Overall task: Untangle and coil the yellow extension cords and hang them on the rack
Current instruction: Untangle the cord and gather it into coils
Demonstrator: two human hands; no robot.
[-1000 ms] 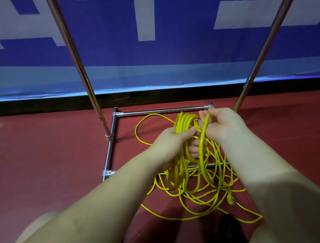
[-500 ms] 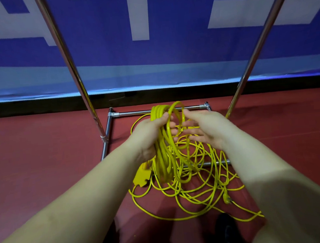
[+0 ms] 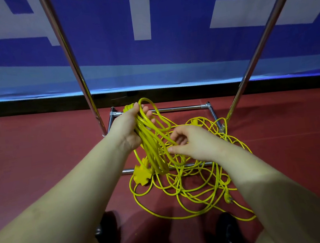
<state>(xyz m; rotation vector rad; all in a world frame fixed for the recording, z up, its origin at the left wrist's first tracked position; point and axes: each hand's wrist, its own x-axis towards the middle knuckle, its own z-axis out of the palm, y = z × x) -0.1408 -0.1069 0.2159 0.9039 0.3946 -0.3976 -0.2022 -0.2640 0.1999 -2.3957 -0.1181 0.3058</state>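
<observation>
My left hand (image 3: 130, 127) grips a bundle of coiled yellow cord (image 3: 151, 145) that hangs down from it, with a yellow multi-outlet socket (image 3: 141, 174) dangling at the bottom. To its right, my right hand (image 3: 192, 142) pinches one strand of the same cord beside the coil. A loose tangle of yellow cord (image 3: 195, 184) lies on the red floor below both hands, inside and over the rack's base. A yellow plug (image 3: 227, 198) lies at the tangle's right edge.
The chrome rack has two slanted uprights, the left upright (image 3: 72, 59) and the right upright (image 3: 259, 44), and a base frame (image 3: 173, 109) on the red floor. A blue and white banner (image 3: 148, 44) stands behind it. My dark shoes (image 3: 227, 229) show at the bottom.
My left hand has lifted the coil up and to the left. My right hand has dropped lower and to the right, taking hold of a strand. The socket now hangs in view.
</observation>
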